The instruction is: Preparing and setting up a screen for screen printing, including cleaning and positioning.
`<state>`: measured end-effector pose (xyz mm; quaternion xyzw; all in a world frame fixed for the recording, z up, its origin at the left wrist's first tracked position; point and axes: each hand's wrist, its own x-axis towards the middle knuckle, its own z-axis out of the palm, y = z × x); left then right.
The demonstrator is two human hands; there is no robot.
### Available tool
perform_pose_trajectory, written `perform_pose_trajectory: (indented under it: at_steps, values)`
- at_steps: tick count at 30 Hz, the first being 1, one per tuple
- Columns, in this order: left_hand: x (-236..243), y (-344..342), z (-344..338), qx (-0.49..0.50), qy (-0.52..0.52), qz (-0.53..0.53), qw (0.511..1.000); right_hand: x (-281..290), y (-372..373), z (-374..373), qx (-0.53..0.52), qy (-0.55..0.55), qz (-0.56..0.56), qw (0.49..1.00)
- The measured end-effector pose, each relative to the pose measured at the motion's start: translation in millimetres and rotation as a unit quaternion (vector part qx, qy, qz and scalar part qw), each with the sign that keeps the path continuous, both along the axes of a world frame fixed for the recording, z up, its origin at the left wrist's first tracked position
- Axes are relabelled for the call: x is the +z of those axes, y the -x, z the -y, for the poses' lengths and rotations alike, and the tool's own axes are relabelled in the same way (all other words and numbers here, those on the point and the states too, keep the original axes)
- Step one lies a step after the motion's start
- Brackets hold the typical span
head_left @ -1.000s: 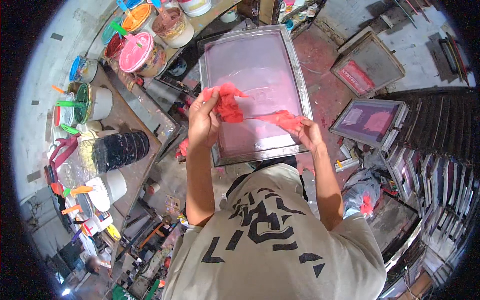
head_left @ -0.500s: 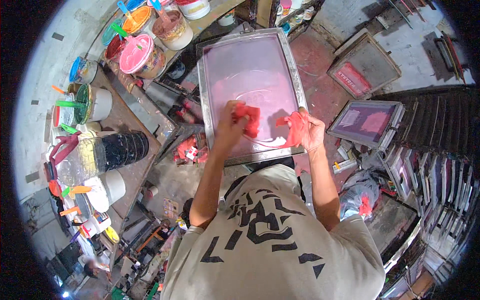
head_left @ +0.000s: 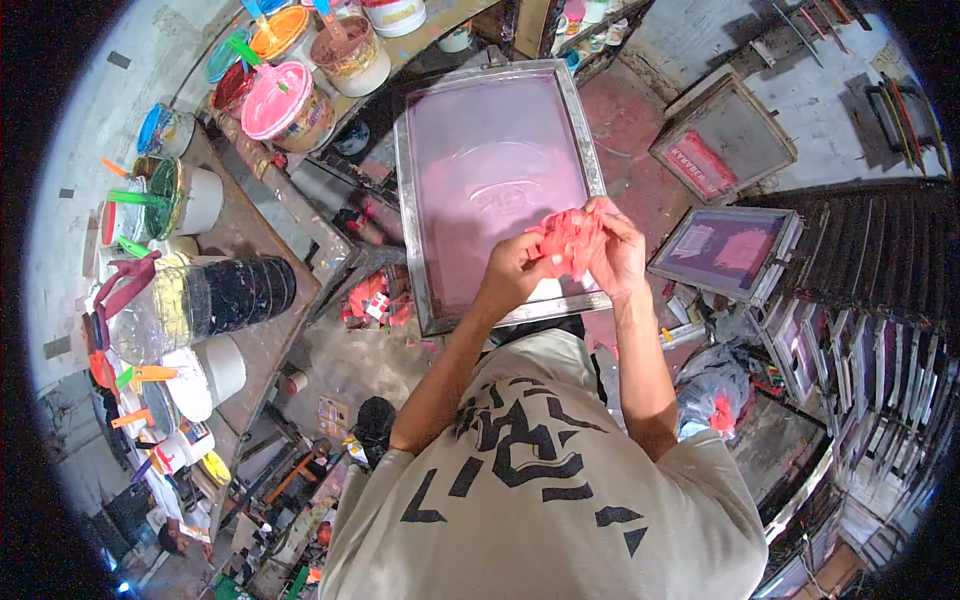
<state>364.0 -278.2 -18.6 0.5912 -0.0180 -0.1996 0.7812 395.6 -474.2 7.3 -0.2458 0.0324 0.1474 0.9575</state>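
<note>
Along the left side, a wooden tabletop (head_left: 238, 238) is carrying a white-walled tub (head_left: 206, 198) that is holding dark green paint, with a green handle (head_left: 137, 197) lying across its mouth, and a large clear bottle (head_left: 195, 302) that is showing black toward its base (whether that is liquid or a coating, I cannot tell). Farther ahead, a smeared bucket (head_left: 312, 118) is holding bright pink paint, an orange-filled tub (head_left: 300, 47) is sitting just beyond it, and a brown-filled tub (head_left: 367, 76) is standing to the right with a blue handle (head_left: 322, 8) rising from it. In front of the person, the left grip (head_left: 512, 268) is clamping its thumb and fingers on the left edge of a bunched red cloth (head_left: 572, 243), while the right grip (head_left: 618, 258) is pinching the same cloth at its right side, fingers curling over the top. The cloth is showing above the near right part of a framed, pink-tinted screen (head_left: 480, 130); whether it is touching the mesh, I cannot tell.
</note>
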Motion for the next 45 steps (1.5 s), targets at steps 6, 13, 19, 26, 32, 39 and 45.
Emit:
perform_pose_trajectory:
  at_steps: [6, 13, 19, 26, 32, 39, 45]
  values:
    - [32, -4, -20, 0.061, 0.08, 0.007, 0.995, 21, 7, -2, 0.054, 0.348, -0.025, 0.936]
    - [41, -12, -24, 0.104, 0.07, 0.069, 0.99, 21, 26, -37, -0.056, 0.459, 0.217, 0.859]
    - [38, -14, -31, 0.132, 0.059, 0.023, 0.989, -1, 25, -39, -0.008, 0.455, 0.091, 0.886]
    - [32, -9, -38, 0.139, -0.02, -0.033, 0.989, 2, 20, -41, -0.024, 0.25, -0.002, 0.968]
    - [43, -3, -34, 0.153, 0.096, -0.177, 0.968, 10, 16, -27, 0.017, 0.429, 0.102, 0.897]
    - [19, -4, -26, 0.158, 0.18, -0.169, 0.956, 2, 22, -16, -0.011, 0.61, 0.318, 0.726]
    - [2, 6, -18, 0.104, 0.284, -0.122, 0.946, -9, 45, -15, 0.07, 0.172, -0.017, 0.983]
